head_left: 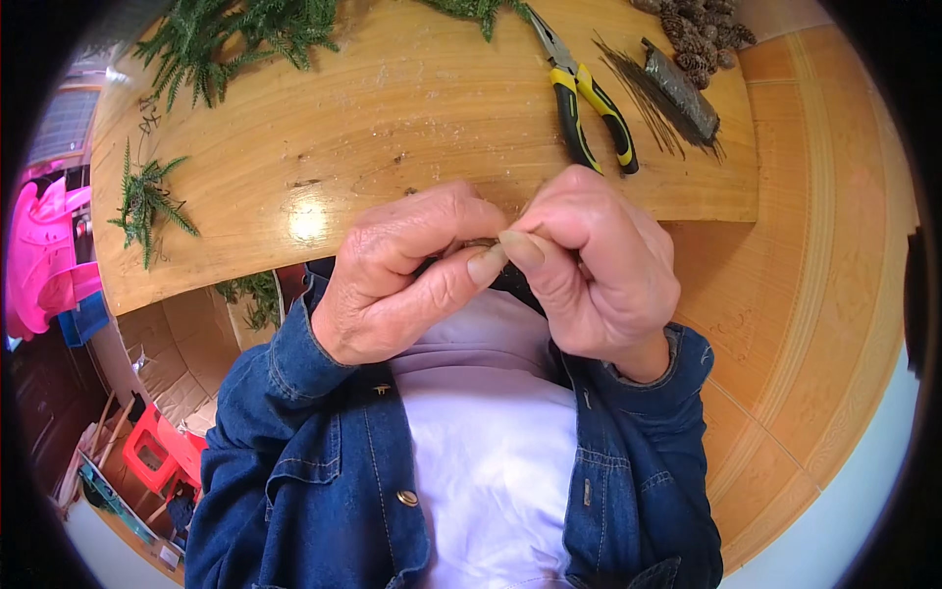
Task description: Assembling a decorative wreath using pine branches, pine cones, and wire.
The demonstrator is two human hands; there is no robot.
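Observation:
My left hand [407,275] and my right hand [608,270] meet fingertip to fingertip, just off the near edge of the wooden table [392,118] and in front of my body. Both are closed in a pinch, thumbs against curled forefingers. A thin dark sliver shows between the fingertips, mostly covered, and I cannot tell what it is. Beyond my right hand lie long-nose pliers [562,77] with black and yellow handles, jaws pointing away. To their right rests a bundle of thin dark wires [679,93], partly wrapped. A small green artificial pine sprig [147,201] lies at the table's left.
More green sprigs [231,49] are heaped at the far left, and pine cones [697,44] at the far right. Small bits are scattered over the tabletop. Below left stand a cardboard box [182,339] and a red plastic stool [157,447], with a bright pink object [44,255] beyond.

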